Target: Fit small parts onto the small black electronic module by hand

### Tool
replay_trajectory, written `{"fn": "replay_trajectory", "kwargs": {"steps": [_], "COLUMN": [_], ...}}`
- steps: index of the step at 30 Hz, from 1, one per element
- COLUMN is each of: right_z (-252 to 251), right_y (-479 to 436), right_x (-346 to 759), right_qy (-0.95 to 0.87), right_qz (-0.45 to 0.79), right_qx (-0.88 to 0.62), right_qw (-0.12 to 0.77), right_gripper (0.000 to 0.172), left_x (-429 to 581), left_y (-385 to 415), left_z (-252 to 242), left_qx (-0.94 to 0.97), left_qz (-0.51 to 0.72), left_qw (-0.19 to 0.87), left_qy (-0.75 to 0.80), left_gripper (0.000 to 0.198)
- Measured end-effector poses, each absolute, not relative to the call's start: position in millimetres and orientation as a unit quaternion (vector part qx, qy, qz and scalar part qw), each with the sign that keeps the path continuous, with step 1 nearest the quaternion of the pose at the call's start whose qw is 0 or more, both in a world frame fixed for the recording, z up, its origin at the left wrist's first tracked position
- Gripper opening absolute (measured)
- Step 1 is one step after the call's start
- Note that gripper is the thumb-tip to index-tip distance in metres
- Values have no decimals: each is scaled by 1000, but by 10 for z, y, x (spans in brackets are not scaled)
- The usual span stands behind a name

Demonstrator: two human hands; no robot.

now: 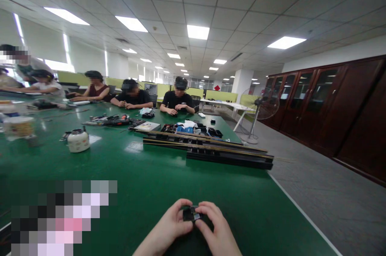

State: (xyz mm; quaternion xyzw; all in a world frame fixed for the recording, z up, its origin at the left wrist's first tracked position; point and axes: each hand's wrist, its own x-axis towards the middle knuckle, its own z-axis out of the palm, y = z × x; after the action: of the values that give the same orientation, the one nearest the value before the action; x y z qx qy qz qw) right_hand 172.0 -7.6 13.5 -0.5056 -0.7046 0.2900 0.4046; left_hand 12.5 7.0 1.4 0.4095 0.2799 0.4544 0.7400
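Two bare hands are meeting at the lower middle of the frame, their fingers closing around a small black part (187,215) with a pale grey face. The left hand (172,222) is gripping its left end between curled fingers and thumb; the right hand (217,224) is pinching its right end, fingertips and thumb nearly together, only the part's thickness apparently keeping them apart. The part is lying directly between the two grips, its longer axis seemingly running left to right across the frame, and neither hand is sitting clearly nearer. Finer details are hiding behind the fingers.

Beneath, a green table (144,185) is stretching across the frame. Beyond the hands, right of center, long black rails (230,160) are lying roughly crosswise, thin brass-colored rods (211,148) running along them. A pale jar (79,142) is standing at center left. At the table's far side, a co-worker in a black top (178,101) is bending over the surface, while a standing fan (261,103) is rising at right before dark wooden cabinets (319,107).
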Motion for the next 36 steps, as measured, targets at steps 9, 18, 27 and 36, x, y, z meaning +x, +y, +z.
{"fn": "replay_trajectory", "kwargs": {"steps": [9, 18, 27, 36], "right_z": [108, 153, 137, 122], "right_y": [-61, -77, -74, -59], "right_x": [1730, 1747, 1746, 1733], "right_qy": [-703, -714, -713, -698], "right_qz": [288, 295, 315, 332], "right_qx": [-508, -509, -500, -503], "right_qw": [406, 379, 379, 387], "right_gripper": [16, 15, 18, 18], "left_x": [109, 113, 98, 94], "left_y": [98, 74, 122, 112], "left_z": [-43, -11, -99, -97], "left_qx": [409, 417, 414, 372], "left_qz": [448, 436, 421, 433], "left_qw": [748, 743, 757, 773], "left_qy": [269, 290, 279, 277], "left_gripper": [46, 45, 48, 49]}}
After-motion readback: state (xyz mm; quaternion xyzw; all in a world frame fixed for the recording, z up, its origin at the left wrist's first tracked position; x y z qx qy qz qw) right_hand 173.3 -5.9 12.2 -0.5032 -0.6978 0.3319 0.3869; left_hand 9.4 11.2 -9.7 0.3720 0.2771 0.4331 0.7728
